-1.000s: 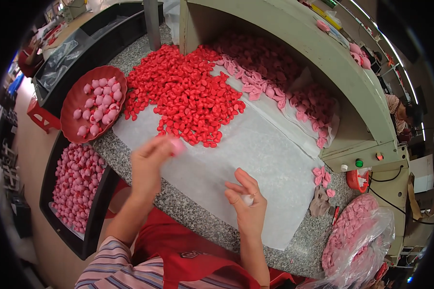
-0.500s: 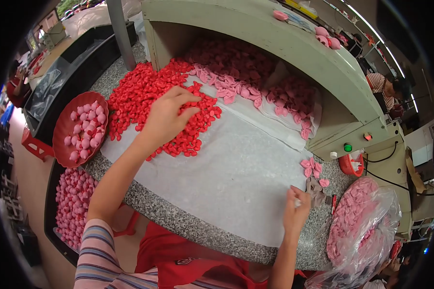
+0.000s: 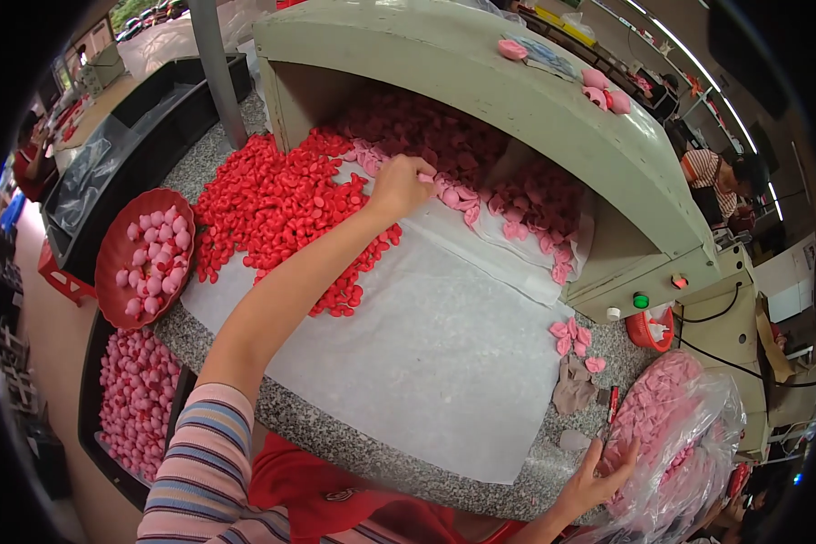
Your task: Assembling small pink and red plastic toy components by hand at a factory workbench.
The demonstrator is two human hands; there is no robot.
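A pale green metal housing arches over the speckled bench, near a clear plastic bag of pink pieces. The person's left forearm stretches across a red heap. The hands are well apart: the right hand beside the bag, fingers spread; the left hand, fingers bent, at petal-like pink scraps by the housing's mouth, its grip unclear.
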